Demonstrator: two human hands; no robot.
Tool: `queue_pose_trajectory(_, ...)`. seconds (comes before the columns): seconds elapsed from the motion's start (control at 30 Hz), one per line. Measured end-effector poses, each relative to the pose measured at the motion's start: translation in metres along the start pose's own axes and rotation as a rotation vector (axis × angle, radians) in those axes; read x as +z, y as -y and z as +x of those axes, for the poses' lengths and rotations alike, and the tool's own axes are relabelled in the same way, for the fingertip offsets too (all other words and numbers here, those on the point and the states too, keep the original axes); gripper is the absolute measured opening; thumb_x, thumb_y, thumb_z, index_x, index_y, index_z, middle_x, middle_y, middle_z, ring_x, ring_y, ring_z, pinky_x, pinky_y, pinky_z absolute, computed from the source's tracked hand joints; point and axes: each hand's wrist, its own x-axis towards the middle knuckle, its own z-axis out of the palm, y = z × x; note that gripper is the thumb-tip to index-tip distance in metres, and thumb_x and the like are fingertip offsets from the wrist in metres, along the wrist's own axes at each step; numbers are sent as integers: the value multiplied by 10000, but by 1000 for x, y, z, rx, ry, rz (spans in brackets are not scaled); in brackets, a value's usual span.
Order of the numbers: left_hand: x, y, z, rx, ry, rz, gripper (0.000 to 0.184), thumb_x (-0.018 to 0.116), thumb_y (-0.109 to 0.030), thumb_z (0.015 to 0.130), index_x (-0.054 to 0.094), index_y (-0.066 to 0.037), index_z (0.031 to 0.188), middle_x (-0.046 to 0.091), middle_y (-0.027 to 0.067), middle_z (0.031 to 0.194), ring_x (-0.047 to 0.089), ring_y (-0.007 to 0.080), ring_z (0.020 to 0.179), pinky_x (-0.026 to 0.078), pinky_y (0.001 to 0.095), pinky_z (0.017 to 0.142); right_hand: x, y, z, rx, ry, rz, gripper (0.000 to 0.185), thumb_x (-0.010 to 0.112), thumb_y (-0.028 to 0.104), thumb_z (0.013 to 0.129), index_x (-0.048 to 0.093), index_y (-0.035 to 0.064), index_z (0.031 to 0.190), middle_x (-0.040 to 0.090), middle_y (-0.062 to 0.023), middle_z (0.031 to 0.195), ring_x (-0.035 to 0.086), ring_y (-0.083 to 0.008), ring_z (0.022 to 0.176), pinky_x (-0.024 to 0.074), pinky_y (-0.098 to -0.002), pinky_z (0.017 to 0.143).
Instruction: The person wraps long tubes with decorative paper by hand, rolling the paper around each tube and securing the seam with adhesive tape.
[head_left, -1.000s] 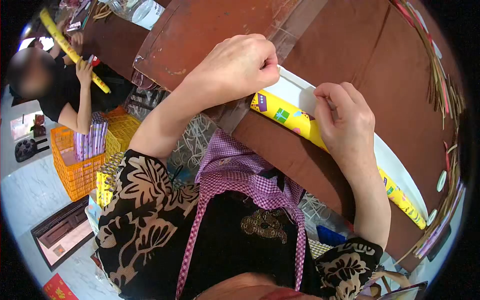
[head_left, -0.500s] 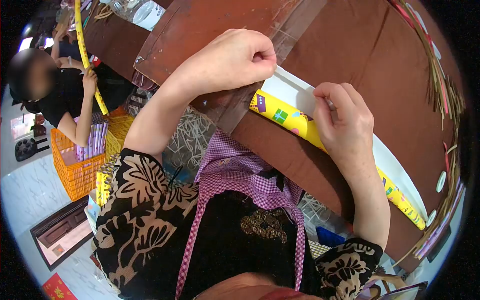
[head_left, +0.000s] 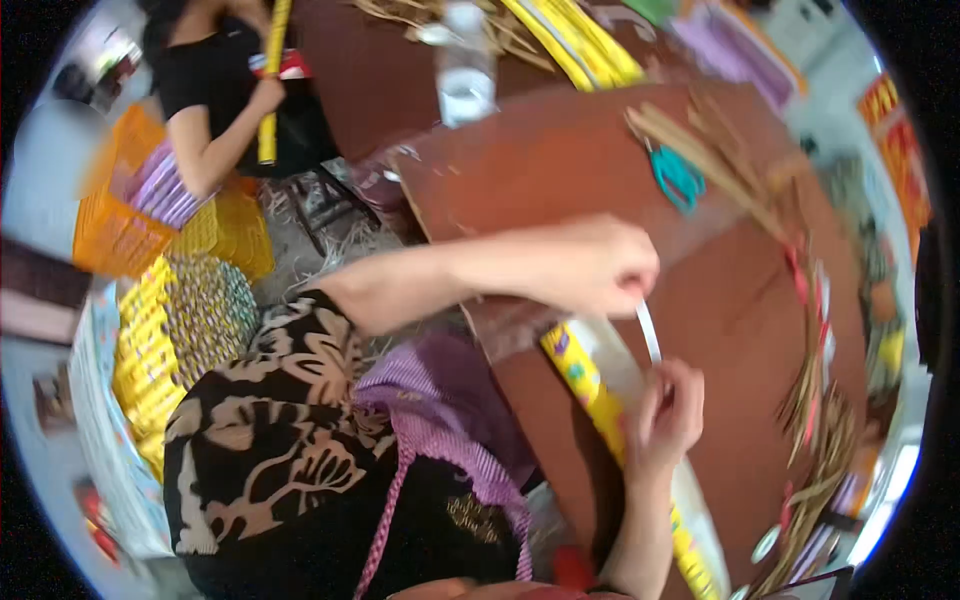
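Note:
A narrow white strip stretches between my two hands. My left hand is closed in a pinch on its upper end. At the lower end my right hand, also pinched and slightly blurred, holds the strip. Beneath and beside my right hand lies a long sheet, yellow and patterned along its rolled near edge and white inside. My right hand covers part of this sheet.
Teal scissors and dry brown strands lie on the brown table. Beyond are a clear bottle and yellow tubes. A co-worker holds a yellow tube near an orange crate.
The view has swung round, showing scissors and more of the table's far side. My left hand has come away from the sheet's edge, and a white strip now shows between my hands.

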Motion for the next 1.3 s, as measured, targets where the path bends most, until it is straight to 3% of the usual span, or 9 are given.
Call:
queue_pose_trajectory(0.13, 6, 16, 18, 228, -8, -76, 105, 619, -113, 804, 617, -12, 776, 621, 137, 797, 630, 323, 764, 503, 416, 686, 7, -12, -13, 5, -70, 54, 134, 574, -63, 902, 607, -26, 1027, 566, -115, 920, 543, -177, 777, 447, -279, 673)
queue_pose_trajectory(0.23, 18, 29, 37, 168, 41, -215, 117, 624, -119, 797, 635, -3, 783, 648, 121, 787, 639, 255, 737, 504, 380, 660, 2, -33, -14, 46, -71, 129, 110, 559, -42, 926, 597, -25, 1028, 549, -87, 915, 519, -146, 770, 429, -269, 670)
queue_pose_trajectory(0.3, 21, 37, 36, 159, 36, -262, 109, 634, -112, 795, 651, -4, 785, 661, 115, 790, 646, 229, 748, 506, 368, 667, 4, -46, -13, -51, -112, 148, 106, 527, 18, 986, 571, 1, 1081, 484, 21, 819, 426, -57, 679, 368, -208, 613)
queue_pose_trajectory(0.47, 18, 42, 31, 79, 76, -295, 115, 633, -112, 805, 671, -3, 806, 680, 109, 786, 651, 211, 748, 505, 356, 671, 3, -66, -8, -85, -75, 159, 109, 511, 29, 995, 560, 0, 1088, 478, 32, 733, 420, -44, 628, 352, -204, 549)
queue_pose_trajectory(0.57, 15, 40, 27, 85, 97, -299, 131, 632, -122, 812, 672, 3, 814, 686, 109, 792, 649, 199, 747, 501, 351, 664, 3, -50, -6, 181, -87, 314, 123, 506, 23, 984, 566, 2, 1088, 485, 30, 706, 431, -43, 614, 355, -206, 537)
queue_pose_trajectory(0.7, 13, 38, 29, 90, 79, -323, 140, 632, -125, 815, 674, 9, 821, 686, 103, 777, 647, 187, 737, 498, 346, 654, 0, -51, -2, 170, -79, 263, 123, 509, 20, 981, 571, -2, 1085, 497, 22, 738, 429, -38, 632, 348, -202, 551)
queue_pose_trajectory(1.0, 12, 41, 27, 45, 121, -345, 130, 620, -114, 819, 674, 3, 828, 683, 88, 750, 637, 165, 703, 500, 337, 635, -6, -31, -5, 147, -55, 130, 129, 517, -5, 973, 595, -25, 1074, 561, -29, 924, 510, -114, 832, 441, -253, 755)
queue_pose_trajectory(1.07, 8, 38, 25, -10, 159, -346, 126, 613, -111, 824, 664, 5, 826, 676, 85, 741, 633, 157, 706, 502, 335, 640, -4, -22, -3, -6, -47, 85, 123, 523, -5, 972, 593, -26, 1072, 555, -29, 937, 516, -116, 842, 446, -248, 767)
queue_pose_trajectory(1.3, 14, 46, 25, -46, 257, -549, 144, 589, -121, 846, 642, 12, 838, 689, 65, 800, 609, 130, 734, 492, 304, 676, 1, -39, -6, -88, -123, 72, 109, 518, -64, 953, 586, -14, 1023, 534, 3, 799, 495, -48, 661, 401, -193, 599)
